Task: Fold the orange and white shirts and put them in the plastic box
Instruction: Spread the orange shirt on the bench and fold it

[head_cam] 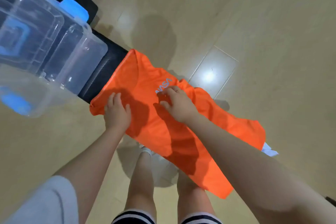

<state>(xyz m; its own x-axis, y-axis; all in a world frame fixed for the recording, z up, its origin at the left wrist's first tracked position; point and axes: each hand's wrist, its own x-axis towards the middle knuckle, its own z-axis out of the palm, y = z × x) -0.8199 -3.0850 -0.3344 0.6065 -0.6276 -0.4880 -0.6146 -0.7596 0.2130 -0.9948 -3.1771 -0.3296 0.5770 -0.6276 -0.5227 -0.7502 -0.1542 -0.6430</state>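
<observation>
Pressing bright orange cotton shirt (163, 127) flat on narrow black bench (109, 71): left hand (117, 111) spread near bench's near edge, right hand (177, 104) loosely curled, apparently smoothing for fold.

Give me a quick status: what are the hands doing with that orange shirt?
Both hands, left hand and right hand, flat on orange shirt, spread on dark bench. Plastic box empty alongside. White shirt peeking underneath. Nothing in the way.

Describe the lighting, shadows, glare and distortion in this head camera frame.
Head view: light from above casts dark hand and arm shadows across the orange shirt; a bright glare spot sits on the floor tile; the wide-angle lens bends the plastic box and bench edges; the left hand and right hand look slightly soft; the whole frame is mildly blurred.
</observation>
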